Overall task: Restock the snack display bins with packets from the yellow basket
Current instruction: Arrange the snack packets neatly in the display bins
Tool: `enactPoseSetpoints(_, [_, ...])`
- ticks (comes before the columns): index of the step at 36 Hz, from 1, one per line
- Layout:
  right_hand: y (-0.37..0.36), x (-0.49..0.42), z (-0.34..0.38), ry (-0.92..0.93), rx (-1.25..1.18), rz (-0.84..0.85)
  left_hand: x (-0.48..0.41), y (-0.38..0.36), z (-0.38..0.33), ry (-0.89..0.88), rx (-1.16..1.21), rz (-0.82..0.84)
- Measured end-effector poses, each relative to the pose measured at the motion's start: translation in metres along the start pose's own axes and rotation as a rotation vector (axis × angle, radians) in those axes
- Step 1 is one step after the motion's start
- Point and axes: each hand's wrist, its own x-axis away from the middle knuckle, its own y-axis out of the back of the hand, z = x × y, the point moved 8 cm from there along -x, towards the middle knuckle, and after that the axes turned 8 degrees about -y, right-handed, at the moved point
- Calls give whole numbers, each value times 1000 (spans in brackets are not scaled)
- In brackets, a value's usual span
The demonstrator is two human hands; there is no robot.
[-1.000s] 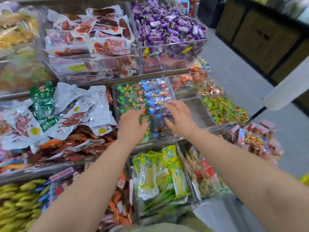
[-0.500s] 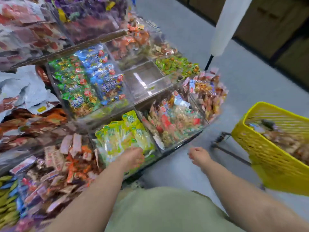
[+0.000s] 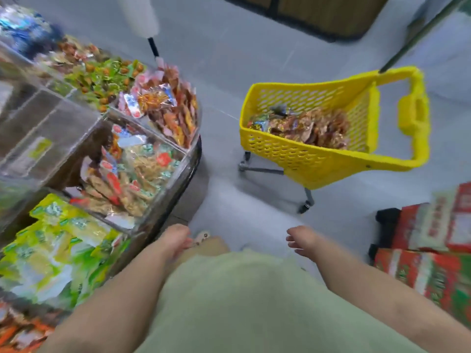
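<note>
1. Grey floor [image 3: 254, 200] lay under the right fingers [image 3: 291, 242]. They hung loose and a bit apart, and they held nothing.
2. The left fingers [image 3: 185, 243] were softly curled and held nothing too. The blur hid how each one lay.
3. The right hand [image 3: 303, 240] hung in the air, low in the view and well apart from the basket [image 3: 293, 151].
4. The left hand [image 3: 175, 239] hung just beside the front corner of the bins [image 3: 48, 118]. I could not tell if it touched them.
5. Both arms came out past a pale green shirt [image 3: 229, 301].
6. The basket was yellow, with holes in its walls. It stood on small wheels on the floor, ahead of the right hand and to the right of the bins.
7. Packets [image 3: 313, 128], mostly brown and shiny, lay in a heap in the bottom of the basket.
8. The bins were clear boxes on the left. The nearest one held yellow-green packs [image 3: 51, 250]. The next held mixed packs [image 3: 132, 174] with red marks. Farther off were red packs [image 3: 173, 110], then green sweets [image 3: 102, 72].
9. Red and green boxes [image 3: 433, 250] lay on the floor near the right arm.
</note>
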Motion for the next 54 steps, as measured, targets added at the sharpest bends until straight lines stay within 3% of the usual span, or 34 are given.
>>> enactPoseSetpoints(5, [32, -13, -9, -36, -121, -44, -19, -28, -61, -105, -298, 128])
enactPoseSetpoints(10, [42, -21, -15, -173, -140, -27, -51, -41, -119, -148, -399, 214])
enactPoseSetpoints(18, [71, -37, 73, -115, -294, -88, -108, -35, -244, -236, -577, 246])
enactPoseSetpoints(22, [76, -43, 122, -87, -347, -68, -129, -30, -297, -219, -530, 252])
enactPoseSetpoints(27, [104, -49, 187, 82, -395, -257, -159, -30, -344, -185, -464, 273])
enactPoseSetpoints(32, [113, -58, 234, 104, -453, -220, -182, -34, -370, -171, -427, 260])
enactPoseSetpoints(40, [112, -101, 300, 10, -393, -57, -216, -49, -374, -45, -382, 256])
enactPoseSetpoints(46, [97, -151, 363, 19, -221, 54, -252, -69, -391, -90, -366, 194])
enactPoseSetpoints(50, [82, -193, 400, 33, 10, -13, -281, -90, -406, -175, -378, 150])
enactPoseSetpoints(54, [75, -231, 422, -21, 69, -57, -310, -113, -405, -160, -343, 116])
